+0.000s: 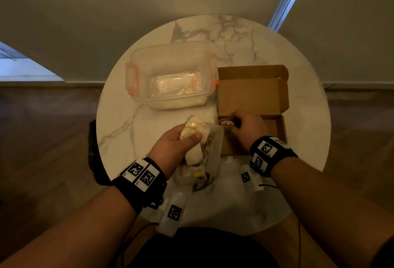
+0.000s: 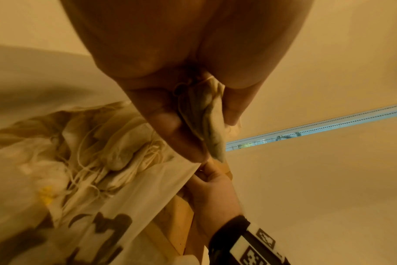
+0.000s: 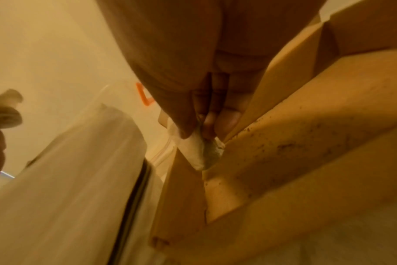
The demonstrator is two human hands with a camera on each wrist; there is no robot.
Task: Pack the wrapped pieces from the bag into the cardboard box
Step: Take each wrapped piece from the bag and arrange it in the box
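Marble-patterned and round, the tabletop [image 1: 132, 122] carries everything we work with. Our right hand [image 1: 245, 127] has its thumb and fingertips [image 3: 232, 119] pinched on one wrapped piece [image 3: 198, 152], a small pale pouch with darker filling showing through. Its long axis runs from the fingertips down toward the box floor, free end lowest, right at the near left corner of the cardboard box [image 1: 251, 95]. Our left hand [image 1: 177, 141] has its fingers curled tight around a bunch of wrapped pieces [image 1: 193, 131]. From the left wrist view that bunch [image 2: 206, 122] lies lengthwise along the palm, pointing away from the wrist. We cannot count how many are in the fist.

Below the left hand, the bag [image 1: 213, 146] of translucent plastic stands open near the front edge of the tabletop, touching the box's left wall. Many more pieces [image 2: 116, 148] with strings lie heaped inside, too tangled to count; at least two yellow tags show.

One box sits toward the right edge, its lid [image 1: 251, 71] folded back toward the far edge. One clear plastic container [image 1: 168, 77] with orange clips sits just left of the box lid, holding a small clear packet [image 1: 177, 83].
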